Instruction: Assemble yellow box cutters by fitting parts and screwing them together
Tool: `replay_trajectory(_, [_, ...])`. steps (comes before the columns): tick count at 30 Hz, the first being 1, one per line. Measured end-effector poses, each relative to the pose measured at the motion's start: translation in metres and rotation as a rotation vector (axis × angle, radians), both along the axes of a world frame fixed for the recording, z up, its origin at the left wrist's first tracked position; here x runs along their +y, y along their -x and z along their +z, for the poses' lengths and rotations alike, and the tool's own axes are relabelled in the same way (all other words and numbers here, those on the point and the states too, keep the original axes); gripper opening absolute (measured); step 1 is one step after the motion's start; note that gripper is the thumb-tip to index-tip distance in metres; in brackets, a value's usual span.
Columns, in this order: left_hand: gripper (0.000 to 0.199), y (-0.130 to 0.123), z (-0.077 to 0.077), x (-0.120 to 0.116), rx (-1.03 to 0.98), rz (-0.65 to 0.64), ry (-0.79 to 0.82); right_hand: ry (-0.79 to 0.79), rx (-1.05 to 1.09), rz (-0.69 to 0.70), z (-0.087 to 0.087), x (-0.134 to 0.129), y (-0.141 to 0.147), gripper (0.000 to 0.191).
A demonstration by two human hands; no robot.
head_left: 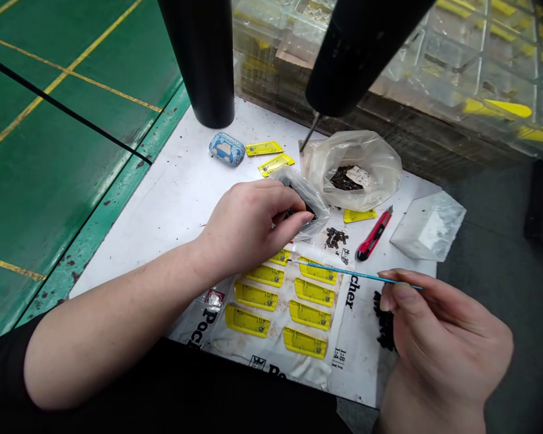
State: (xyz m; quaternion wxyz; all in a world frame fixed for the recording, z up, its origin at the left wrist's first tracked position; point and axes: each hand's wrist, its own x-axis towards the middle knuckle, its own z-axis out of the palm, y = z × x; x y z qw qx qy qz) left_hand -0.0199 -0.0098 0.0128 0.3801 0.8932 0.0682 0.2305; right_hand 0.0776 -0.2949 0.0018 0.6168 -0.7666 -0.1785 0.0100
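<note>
Green-painted floor [63, 150] with yellow lines runs along the left, and a white sheet [172, 211] beside it carries the work, with stacked clear crates [434, 66] beyond and two black tubes [203, 60] rising in front of them. The left hand [248, 226] curls over a small clear plastic bag [310, 202], its fingertips [298, 220] at the bag's mouth; that grip is partly closed, but the fingers and cloudy film hide whether it pinches anything. The right hand [443, 337] pinches a thin blue rod [353, 275] between thumb and fingers, and the rod reaches over a printed white bag [357, 361] bearing rows of yellow plates [252, 295]. The rod looks light and slender, likely to flex, so holding it near one end, as now, seems sensible. The small bag looks soft and slippery, best taken by its rim. Nearby lie a larger clear bag [380, 163] of dark bits, a loose pile of similar dark bits [335, 238], a red utility knife [374, 234], and a blue case [227, 149]. More dark bits [384, 322] sit partly hidden behind the right hand, and their exact shape is too small to make out.
</note>
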Motion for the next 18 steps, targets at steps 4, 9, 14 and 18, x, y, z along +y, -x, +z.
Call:
replay_trajectory(4, [0.011,0.0006,0.0013,0.0004,0.015,-0.01,-0.016,0.011,-0.012,-0.002,-0.004,-0.0019,-0.0014,0.022])
replay_trajectory(9, [0.012,0.0003,0.0017,0.0009,0.005,-0.013,-0.043,0.038,-0.028,-0.016,-0.0061,-0.0016,-0.0016,0.02])
replay_trajectory(14, [0.012,0.0003,0.0011,0.0005,0.003,-0.012,-0.057,0.05,-0.063,-0.04,-0.0072,0.0007,-0.0019,0.02])
replay_trajectory(18, [0.013,0.0003,0.0006,0.0004,0.003,-0.018,-0.034,0.043,-0.051,-0.04,-0.0073,0.0008,-0.0025,0.021])
